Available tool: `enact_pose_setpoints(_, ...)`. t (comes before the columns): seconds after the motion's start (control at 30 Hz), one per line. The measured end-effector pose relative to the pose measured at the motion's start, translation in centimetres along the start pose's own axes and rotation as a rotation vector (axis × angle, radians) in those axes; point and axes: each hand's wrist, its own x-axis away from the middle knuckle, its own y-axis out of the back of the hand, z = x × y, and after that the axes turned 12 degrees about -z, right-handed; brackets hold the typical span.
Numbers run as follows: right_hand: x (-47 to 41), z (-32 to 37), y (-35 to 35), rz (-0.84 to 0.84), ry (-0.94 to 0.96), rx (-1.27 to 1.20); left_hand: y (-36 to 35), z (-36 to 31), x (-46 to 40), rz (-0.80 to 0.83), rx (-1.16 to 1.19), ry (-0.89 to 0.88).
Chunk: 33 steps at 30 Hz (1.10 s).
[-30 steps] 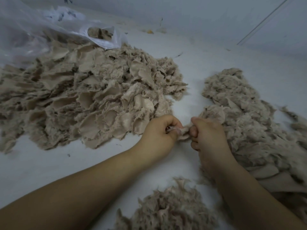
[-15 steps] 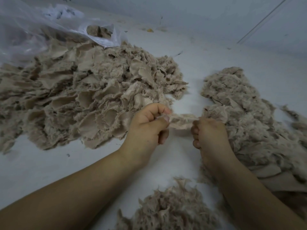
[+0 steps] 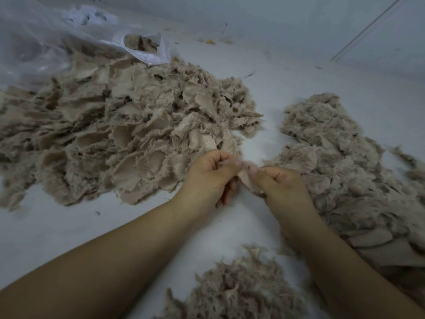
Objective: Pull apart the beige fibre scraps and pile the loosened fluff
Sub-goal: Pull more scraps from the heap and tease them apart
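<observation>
Your left hand (image 3: 210, 174) and right hand (image 3: 281, 184) pinch one scrap (image 3: 247, 178); left of it, big scrap heap (image 3: 128, 134) remains, fluff pile (image 3: 345, 166) right

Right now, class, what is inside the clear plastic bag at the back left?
Through the clear plastic bag's opening, a few beige fibre scraps show. Its crumpled, cloudy film hides how much more it holds.

Scrap heap (image 3: 119, 134): cut off at left edge. Fluff pile (image 3: 345, 180): cut off at right edge. Small clump (image 3: 239, 293): cropped below. Plastic bag (image 3: 46, 42) beyond scrap heap: contents blurred. Pinched scrap (image 3: 247, 178): partly hidden by hands.
</observation>
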Motion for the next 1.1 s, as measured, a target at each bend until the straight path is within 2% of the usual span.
enact_pose_setpoints(0.13,0.0,0.0,0.1,0.054,-0.027,-0.013,0.1,0.1,0.1,0.026,-0.079,-0.070)
enact_pose_setpoints(0.5,0.0,-0.2,0.2,0.022,0.002,-0.011,0.3,0.3,0.0,0.015,-0.040,-0.005)
enact_pose_setpoints(0.77,0.1,-0.1,0.0,0.089,-0.002,-0.048,0.3,0.2,0.1,0.001,-0.021,0.001)
enact_pose_setpoints(1.03,-0.1,-0.5,-0.1,-0.082,-0.086,-0.078,0.6,0.2,-0.2,-0.215,-0.026,-0.096)
enact_pose_setpoints(1.1,-0.3,-0.5,0.1,-0.122,-0.098,-0.116,1.3,-0.3,-0.3,-0.152,-0.005,-0.094)
